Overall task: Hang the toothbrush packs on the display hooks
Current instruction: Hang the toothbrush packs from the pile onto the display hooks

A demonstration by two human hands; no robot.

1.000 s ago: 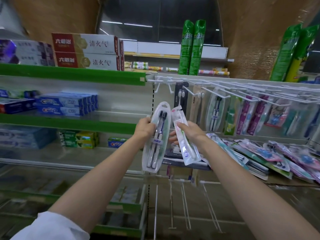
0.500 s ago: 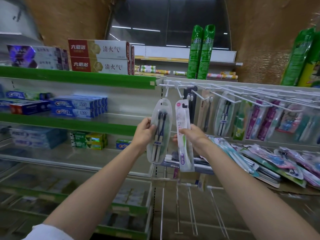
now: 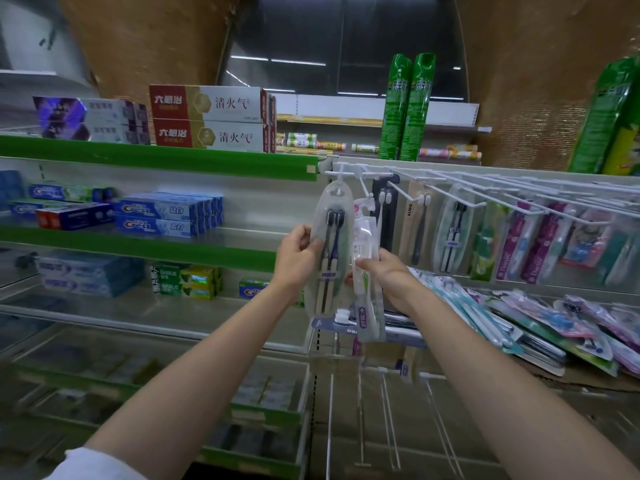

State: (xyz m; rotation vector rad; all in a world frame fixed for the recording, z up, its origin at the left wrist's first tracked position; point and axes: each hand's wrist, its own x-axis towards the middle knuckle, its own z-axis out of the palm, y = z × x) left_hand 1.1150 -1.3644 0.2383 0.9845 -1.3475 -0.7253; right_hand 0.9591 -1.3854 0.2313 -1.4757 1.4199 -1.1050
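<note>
Toothpaste boxes (image 3: 162, 216) on the shelves (image 3: 156, 161) at left. Display hooks (image 3: 450, 188) along the rail at right, hung packs (image 3: 450, 233) beneath, loose packs (image 3: 554, 327) heaped lower right. Spray cans (image 3: 405, 105) upright behind the rail. Two toothbrush packs (image 3: 329, 251) held side by side below the leftmost hooks, left hand (image 3: 298, 258) and right hand (image 3: 388, 275) flanking.

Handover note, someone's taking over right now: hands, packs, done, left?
Left hand grips the oval two-brush pack, its hang hole right at the leftmost hook; can't tell if it is seated.
Right hand pinches the slim clear pack, top near the next hook, not on.
Done: several packs hang on the hooks further right.
Left: seat both, then hang the loose packs piled on the shelf at right.
</note>
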